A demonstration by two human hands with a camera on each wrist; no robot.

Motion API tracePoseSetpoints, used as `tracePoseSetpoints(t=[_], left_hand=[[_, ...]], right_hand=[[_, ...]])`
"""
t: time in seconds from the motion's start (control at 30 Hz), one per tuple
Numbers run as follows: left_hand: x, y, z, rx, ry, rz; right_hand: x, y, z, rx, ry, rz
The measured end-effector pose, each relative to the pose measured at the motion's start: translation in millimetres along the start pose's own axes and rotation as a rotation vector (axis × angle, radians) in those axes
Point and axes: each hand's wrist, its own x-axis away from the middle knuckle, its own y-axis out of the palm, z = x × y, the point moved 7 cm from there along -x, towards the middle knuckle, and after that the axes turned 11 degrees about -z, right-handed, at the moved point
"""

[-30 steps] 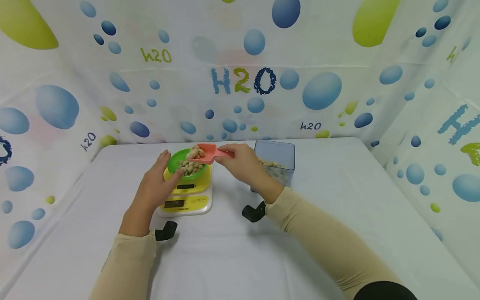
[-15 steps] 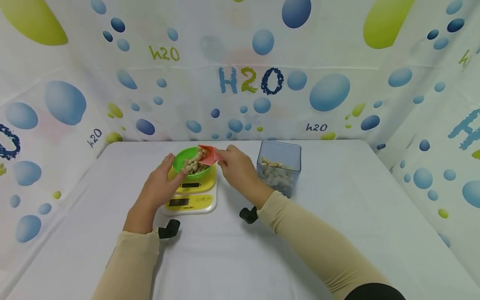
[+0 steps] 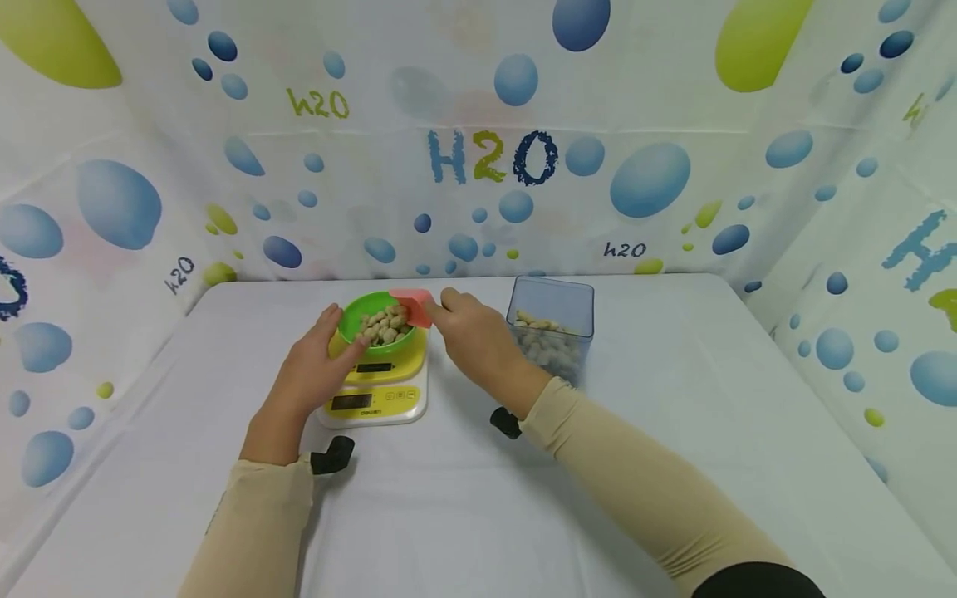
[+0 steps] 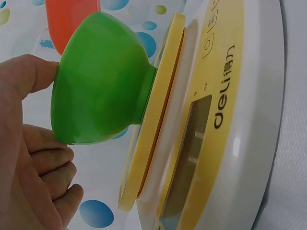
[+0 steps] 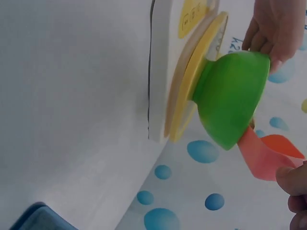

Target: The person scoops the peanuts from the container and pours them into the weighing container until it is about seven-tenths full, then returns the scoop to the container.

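Note:
A green bowl (image 3: 348, 322) of unshelled peanuts (image 3: 385, 325) sits on the yellow platform of a kitchen scale (image 3: 407, 407). My left hand (image 3: 310, 370) holds the bowl by its left side, thumb and fingers spread across the rim (image 4: 55, 103). My right hand (image 3: 478, 340) pinches the handle of a pink scoop (image 3: 419, 308), most of the handle hidden by the fingers. The scoop is tipped over the bowl's right rim, its lip touching or very close to it in the right wrist view. Peanuts lie at the scoop's mouth.
Just right of my right hand stands a clear bluish plastic container (image 3: 553, 303) partly filled with peanuts. White cloth (image 3: 463, 498) covers the table, and a patterned curtain (image 3: 478, 208) hangs behind its far edge.
My right hand has tilted the scoop, and the peanuts in it have slid into the bowl. The left hand has stayed at the bowl's side.

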Motion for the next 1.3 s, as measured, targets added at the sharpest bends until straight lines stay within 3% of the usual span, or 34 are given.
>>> tracePoseSetpoints(t=[0.2,0.4,0.6,0.7,0.9,1.07,1.3], left_hand=[[-0.3,-0.9,0.7,0.015,0.008,0.021],[0.0,-3.1,8.9,0.000,0.032,0.053],[3.7,-3.8,40.6,-0.009,0.114,0.080],[2.6,0.9,59.7,-0.015,0.144,0.065],[-10.6,21.7,99.6,-0.051,0.208,0.001],[-20.9,45.8,130.1,-0.044,0.283,-0.040],[-35.3,81.6,158.8,-0.058,0.334,-0.101]], right_hand=[[0.5,-5.5,0.4,0.035,-0.041,0.020],[2.6,-14.5,9.3,0.045,-0.001,0.023],[11.0,-32.7,28.4,-0.092,0.058,0.065],[19.5,-42.1,44.8,-0.193,0.112,0.038],[47.2,-60.0,90.1,-0.342,0.237,-0.006],[72.4,-68.1,125.4,-0.403,0.295,-0.014],[100.3,-63.2,154.1,-0.478,0.385,-0.086]])
